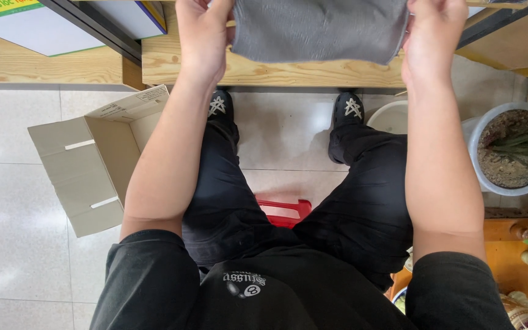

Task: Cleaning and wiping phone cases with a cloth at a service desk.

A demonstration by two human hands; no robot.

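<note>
- A seated person's left hand (pixel 203 33) and right hand (pixel 433 36) each grip a side edge of a grey cloth (pixel 319 27), stretched between them at 12 o'clock over the wooden worktop (pixel 313 72).
- An open cardboard box (pixel 90 162) lies on the tiled floor (pixel 7 201) at 9 o'clock; a potted plant (pixel 508 150) stands at 3 o'clock.

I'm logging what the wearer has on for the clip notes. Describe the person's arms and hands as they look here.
Both forearms are bare from just below the elbow down to the wrist. The left hand and right hand wear no gloves, and no rings, watch or bracelets show. Black sleeves of a loose top end near the elbows on both arms; the cloth is plain, with no stripes or marks on it.
</note>
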